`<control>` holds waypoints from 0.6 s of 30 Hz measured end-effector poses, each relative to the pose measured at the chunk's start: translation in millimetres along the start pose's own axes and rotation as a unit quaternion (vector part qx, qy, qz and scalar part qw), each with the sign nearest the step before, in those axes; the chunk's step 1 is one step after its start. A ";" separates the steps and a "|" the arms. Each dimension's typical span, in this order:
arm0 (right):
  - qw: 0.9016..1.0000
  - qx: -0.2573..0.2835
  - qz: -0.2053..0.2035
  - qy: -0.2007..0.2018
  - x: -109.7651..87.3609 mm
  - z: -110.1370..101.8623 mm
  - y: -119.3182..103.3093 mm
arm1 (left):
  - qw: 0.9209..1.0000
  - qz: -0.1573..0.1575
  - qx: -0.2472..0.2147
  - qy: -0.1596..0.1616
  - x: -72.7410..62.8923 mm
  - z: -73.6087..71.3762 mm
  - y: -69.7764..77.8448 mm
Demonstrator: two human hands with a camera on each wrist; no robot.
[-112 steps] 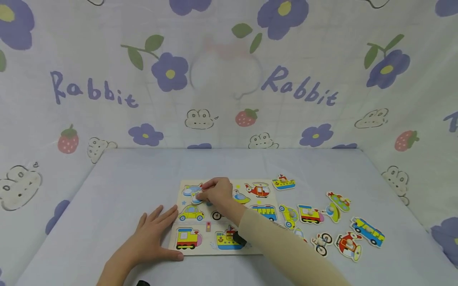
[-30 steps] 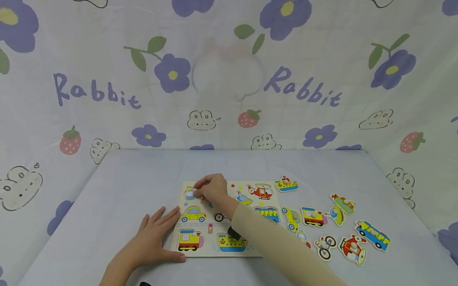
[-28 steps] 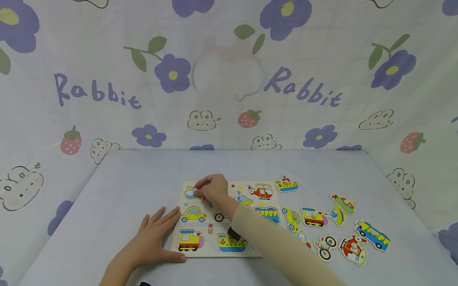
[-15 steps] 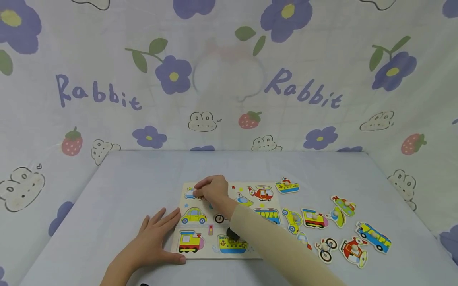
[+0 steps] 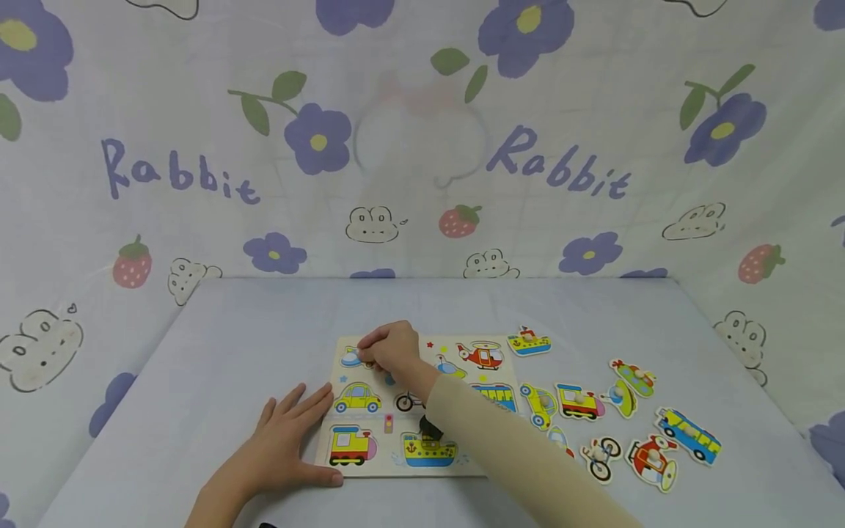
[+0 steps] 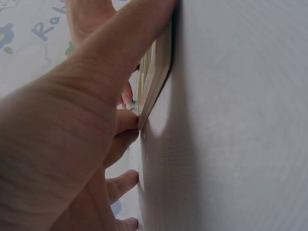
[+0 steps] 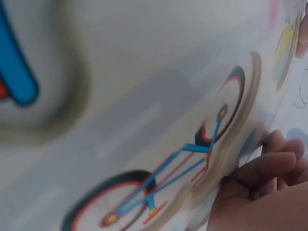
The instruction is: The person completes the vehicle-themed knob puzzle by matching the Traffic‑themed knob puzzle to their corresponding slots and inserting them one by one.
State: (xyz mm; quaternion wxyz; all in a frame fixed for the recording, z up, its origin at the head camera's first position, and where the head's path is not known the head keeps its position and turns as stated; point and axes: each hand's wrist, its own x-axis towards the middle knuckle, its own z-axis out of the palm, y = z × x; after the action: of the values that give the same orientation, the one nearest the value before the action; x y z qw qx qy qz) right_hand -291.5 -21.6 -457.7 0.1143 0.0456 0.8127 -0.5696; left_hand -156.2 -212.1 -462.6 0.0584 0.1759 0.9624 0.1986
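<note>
With thumb and fingertips, my right hand (image 5: 396, 352) pinches a blue-and-white puzzle piece (image 5: 350, 358) at the top left picture of the wooden puzzle board (image 5: 370, 473). Those fingers cover much of the piece. In the right wrist view, the hand (image 7: 264, 192) shows bent fingers close over the board, past the bicycle recess (image 7: 178, 168). My left hand (image 5: 284, 444) lies spread at the board's left side, its fingertips by the edge and its thumb at the near left corner. In the left wrist view, the left hand's fingers touch the board's edge (image 6: 156, 82).
Loose knobbed pieces lie right of the board: a ship (image 5: 528, 342), a yellow car (image 5: 539, 405), a train (image 5: 579, 401), a bicycle (image 5: 601, 458), a helicopter (image 5: 652, 462), a bus (image 5: 689, 436) and several others. A printed cloth hangs behind the table.
Since the earliest frame, my right hand has moved slightly left and the piece, then tilted below the top left picture, now lies over it. The left hand stays at the board's side.
</note>
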 end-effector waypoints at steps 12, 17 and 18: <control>1.000 0.004 0.005 -0.017 1.7 -5.7 -0.5 | 1.000 -0.002 -0.001 0.001 1.3 -1.6 0.9; 0.998 0.052 -0.008 -0.033 -4.1 -14.9 -0.6 | 1.000 -0.004 0.001 0.000 0.9 -0.2 1.8; 0.997 0.065 -0.013 -0.039 -6.1 -17.6 -1.9 | 1.000 -0.005 0.001 0.001 0.4 -0.3 1.9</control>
State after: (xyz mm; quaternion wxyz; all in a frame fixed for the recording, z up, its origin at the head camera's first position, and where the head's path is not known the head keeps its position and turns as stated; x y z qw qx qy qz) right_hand -288.3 -5.4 -448.8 0.1355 0.0206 0.7691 -0.6242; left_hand -156.0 -210.4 -461.6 0.0583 0.1710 0.9635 0.1975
